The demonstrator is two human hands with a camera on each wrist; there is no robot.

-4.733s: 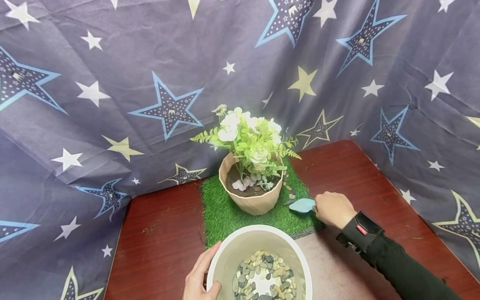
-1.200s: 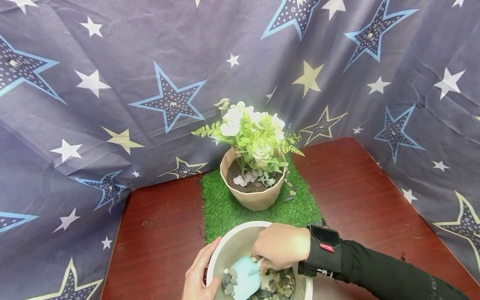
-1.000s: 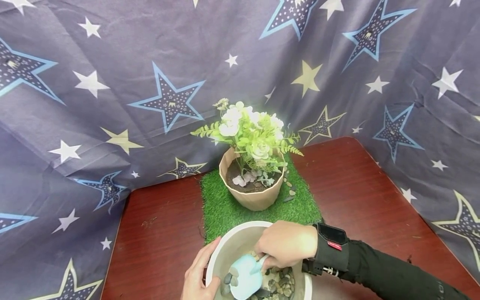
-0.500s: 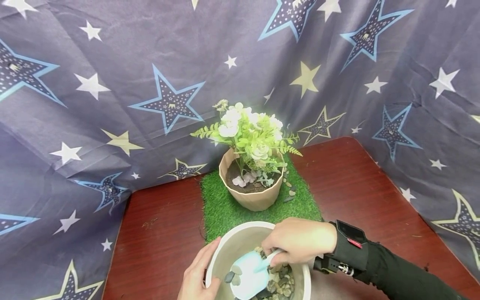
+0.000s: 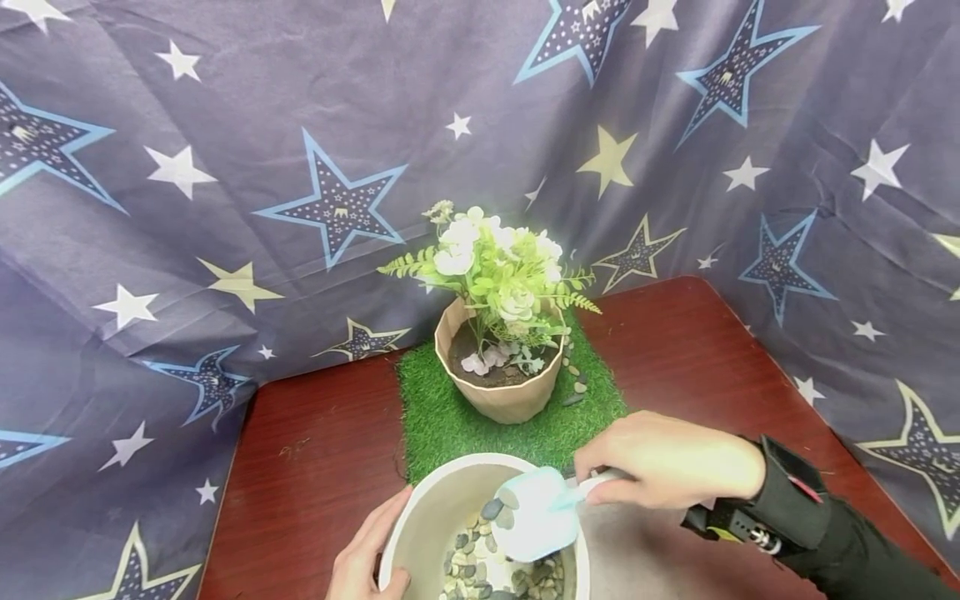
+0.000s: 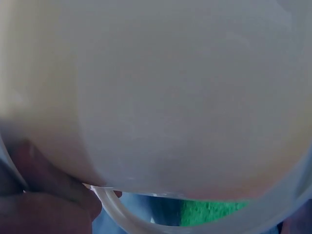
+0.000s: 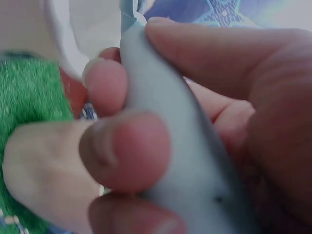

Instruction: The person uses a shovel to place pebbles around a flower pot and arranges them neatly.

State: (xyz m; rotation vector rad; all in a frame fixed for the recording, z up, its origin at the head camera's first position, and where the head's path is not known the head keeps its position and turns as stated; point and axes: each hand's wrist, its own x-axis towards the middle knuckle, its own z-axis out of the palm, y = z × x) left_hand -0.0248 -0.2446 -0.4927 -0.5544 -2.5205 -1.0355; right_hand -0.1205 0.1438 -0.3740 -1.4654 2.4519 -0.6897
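Note:
My right hand [image 5: 667, 460] grips the handle of a pale blue trowel [image 5: 536, 510], whose blade carries a few pebbles [image 5: 498, 507] above the white bucket [image 5: 427, 517]. In the right wrist view my fingers [image 7: 124, 148] wrap round the trowel's grey handle [image 7: 180, 146]. My left hand [image 5: 363, 557] holds the bucket's left rim, thumb over the edge; the left wrist view is filled by the bucket's wall [image 6: 161, 97]. Several pebbles lie at the bucket's bottom [image 5: 480, 571]. A beige pot [image 5: 501, 398] with white flowers and green leaves [image 5: 495, 271] stands beyond on a green grass mat [image 5: 442, 421].
The mat lies on a dark red wooden table [image 5: 315, 467]. A few loose pebbles [image 5: 573, 385] lie on the mat right of the pot. A star-printed blue cloth [image 5: 225, 167] hangs behind and on both sides, closing in the table.
My right hand has lifted the trowel with pebbles out of the bucket and moved it right and up. Earlier it was at the mat's right side. My left hand stays on the rim.

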